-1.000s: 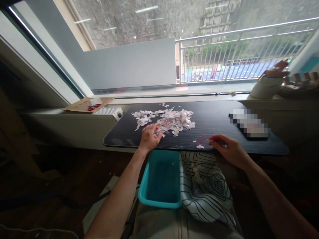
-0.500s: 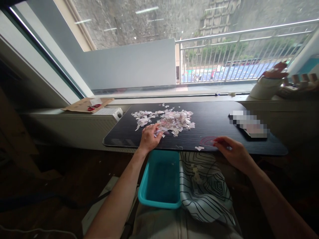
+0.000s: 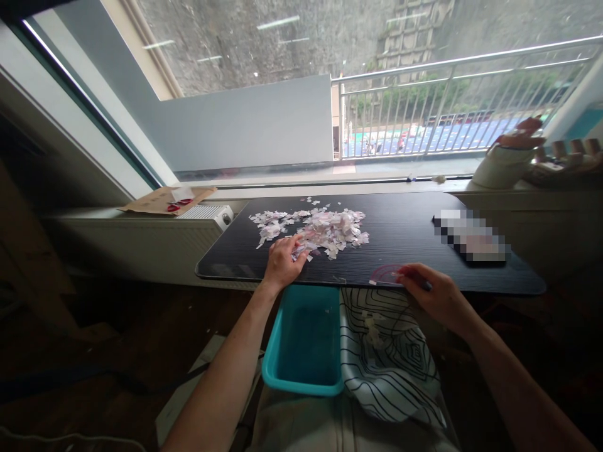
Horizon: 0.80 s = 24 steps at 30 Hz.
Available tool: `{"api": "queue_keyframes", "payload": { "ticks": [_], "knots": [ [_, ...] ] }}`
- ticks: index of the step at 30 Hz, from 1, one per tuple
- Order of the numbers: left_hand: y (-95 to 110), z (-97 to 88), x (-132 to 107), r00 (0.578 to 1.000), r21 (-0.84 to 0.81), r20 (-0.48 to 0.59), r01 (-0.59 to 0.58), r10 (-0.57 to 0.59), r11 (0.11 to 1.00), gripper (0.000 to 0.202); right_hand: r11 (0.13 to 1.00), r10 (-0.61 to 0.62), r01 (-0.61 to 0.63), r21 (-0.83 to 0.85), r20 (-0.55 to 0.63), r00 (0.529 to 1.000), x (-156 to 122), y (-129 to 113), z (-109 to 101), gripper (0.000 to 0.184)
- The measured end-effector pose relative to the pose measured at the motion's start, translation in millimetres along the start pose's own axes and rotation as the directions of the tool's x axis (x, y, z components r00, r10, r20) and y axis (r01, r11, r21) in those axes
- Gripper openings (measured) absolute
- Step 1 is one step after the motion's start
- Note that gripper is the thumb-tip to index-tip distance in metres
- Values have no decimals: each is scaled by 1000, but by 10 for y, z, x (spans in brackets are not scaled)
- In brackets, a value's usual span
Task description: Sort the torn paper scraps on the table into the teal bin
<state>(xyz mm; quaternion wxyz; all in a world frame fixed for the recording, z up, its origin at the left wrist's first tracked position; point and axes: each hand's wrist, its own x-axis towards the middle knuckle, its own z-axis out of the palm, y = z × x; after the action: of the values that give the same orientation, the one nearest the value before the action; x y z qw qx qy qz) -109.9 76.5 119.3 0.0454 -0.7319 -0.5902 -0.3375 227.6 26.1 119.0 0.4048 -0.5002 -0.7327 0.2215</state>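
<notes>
- Pink loops (image 3: 377,270), thin and curved, lie near the front edge of the worktop (image 3: 400,220), well right of the paper scraps (image 3: 336,226); their rounded end points left and the long axis runs left to right, roughly along that edge
- The right hand (image 3: 431,285) has its fingertips pinched together, seemingly on the right end of the loops
- The left hand (image 3: 283,258) is loosely curled over the near side of the scraps, touching them; whether it grips any, I cannot tell
- The scraps spread mostly left to right in 2 joined heaps, pointing no single way
- 1 loose scrap (image 3: 372,282) sits at the front edge; a sideways sweep could tip it onto the patterned cloth (image 3: 391,383) below
- A quick left-hand drag could spill scraps into the turquoise basin (image 3: 304,390), beside the cloth
</notes>
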Motion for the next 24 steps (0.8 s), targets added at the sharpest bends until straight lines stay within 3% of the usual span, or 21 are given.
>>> {"api": "queue_keyframes", "payload": {
  "ticks": [6, 12, 15, 20, 24],
  "knots": [
    [-10, 3, 20, 1000, 2, 28, 1, -1, 1000, 27, 998, 22, -22, 59, 8, 1000, 49, 8, -25, 22],
    [49, 7, 66, 990, 42, 140, -24, 18, 999, 17, 989, 98, -88, 122, -75, 992, 335, 74, 160, 24],
    [179, 35, 135, 972, 54, 228, -77, 63, 996, 26, 982, 139, -122, 142, -121, 983, 379, 75, 214, 23],
    [472, 147, 389, 946, 116, 315, -116, 74, 986, 58, 985, 139, -122, 121, -136, 981, 352, 92, 220, 25],
    [715, 276, 643, 929, 148, 351, -179, 117, 973, 51, 991, 112, -101, 85, -128, 985, 349, 116, 236, 25]
  ]
}}
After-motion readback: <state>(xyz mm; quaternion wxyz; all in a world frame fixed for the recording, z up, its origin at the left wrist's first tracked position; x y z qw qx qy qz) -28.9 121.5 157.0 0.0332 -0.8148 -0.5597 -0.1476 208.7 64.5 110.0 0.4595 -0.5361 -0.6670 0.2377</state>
